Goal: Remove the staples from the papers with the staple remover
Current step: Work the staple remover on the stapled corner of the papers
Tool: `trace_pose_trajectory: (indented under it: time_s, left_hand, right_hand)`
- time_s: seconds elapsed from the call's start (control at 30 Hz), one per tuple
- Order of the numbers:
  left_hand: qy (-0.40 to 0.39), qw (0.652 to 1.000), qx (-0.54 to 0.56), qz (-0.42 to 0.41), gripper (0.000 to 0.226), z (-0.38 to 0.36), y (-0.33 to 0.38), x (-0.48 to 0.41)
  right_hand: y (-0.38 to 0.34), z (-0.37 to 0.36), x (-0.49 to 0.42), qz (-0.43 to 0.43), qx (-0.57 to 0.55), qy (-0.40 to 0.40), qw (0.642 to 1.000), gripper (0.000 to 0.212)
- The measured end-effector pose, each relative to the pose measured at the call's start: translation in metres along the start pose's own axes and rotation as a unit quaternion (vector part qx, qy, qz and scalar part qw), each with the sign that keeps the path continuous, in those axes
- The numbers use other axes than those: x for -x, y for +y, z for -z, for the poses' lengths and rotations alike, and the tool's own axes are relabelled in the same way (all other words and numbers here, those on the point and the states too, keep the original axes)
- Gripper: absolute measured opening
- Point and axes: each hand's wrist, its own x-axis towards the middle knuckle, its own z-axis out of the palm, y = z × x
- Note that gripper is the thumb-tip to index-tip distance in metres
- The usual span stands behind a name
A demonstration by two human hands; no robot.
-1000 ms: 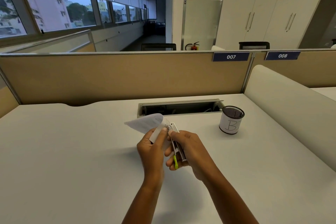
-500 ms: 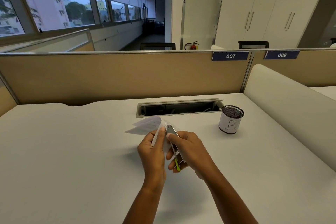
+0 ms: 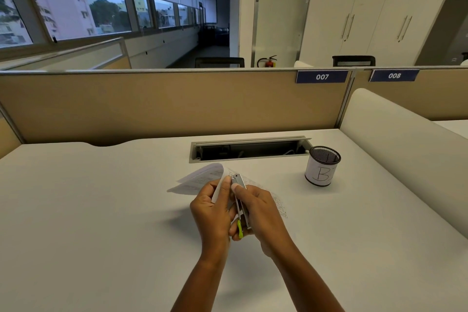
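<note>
Illumination is dim and cool. Daylight enters through the windows (image 3: 76, 15) at upper left; the corridor beyond is dark. The tabletop (image 3: 88, 210) reads evenly grey, with soft shadows beneath the hands and beside the mesh cup (image 3: 321, 166). Wide-angle distortion bows the partition (image 3: 164, 101) and window frames toward the edges. Focus is adequate overall; printed text on the papers (image 3: 200, 180) is probably too soft to read.

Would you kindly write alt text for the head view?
Two hands work over a white desk: the left hand holds folded papers while the right hand presses a metal staple remover against them. A mesh cup marked B stands to the right.
</note>
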Motion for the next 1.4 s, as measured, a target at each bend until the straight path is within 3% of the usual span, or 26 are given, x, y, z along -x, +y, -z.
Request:
trace_pose_trajectory:
  time_s: [0.2, 0.47, 0.67, 0.87, 1.2, 1.4]
  left_hand:
    - [-0.024, 0.999, 0.015, -0.023, 0.023, -0.002, 0.005, 0.002]
    - [-0.020, 1.000, 0.018, -0.003, 0.021, -0.007, 0.009, 0.000]
    - [-0.017, 0.999, 0.015, -0.022, 0.030, -0.007, 0.013, 0.002]
    - [-0.008, 1.000, 0.002, -0.013, 0.023, -0.006, 0.012, 0.003]
    - [-0.013, 0.997, 0.005, -0.070, 0.033, -0.004, 0.013, 0.006]
    - [-0.021, 0.997, -0.009, -0.067, 0.018, -0.001, 0.013, 0.005]
  right_hand:
    - [-0.005, 0.014, -0.001, -0.012, -0.073, -0.058, 0.996, 0.032]
    - [-0.005, 0.023, -0.005, 0.034, 0.005, -0.091, 0.995, 0.023]
    - [-0.004, 0.024, -0.006, 0.054, 0.022, -0.089, 0.994, 0.022]
    - [-0.003, 0.020, -0.005, 0.055, 0.031, -0.091, 0.994, 0.021]
    - [-0.007, 0.014, -0.002, 0.033, 0.011, -0.064, 0.997, 0.029]
    - [-0.007, 0.008, 0.003, 0.027, -0.022, -0.017, 0.999, 0.032]
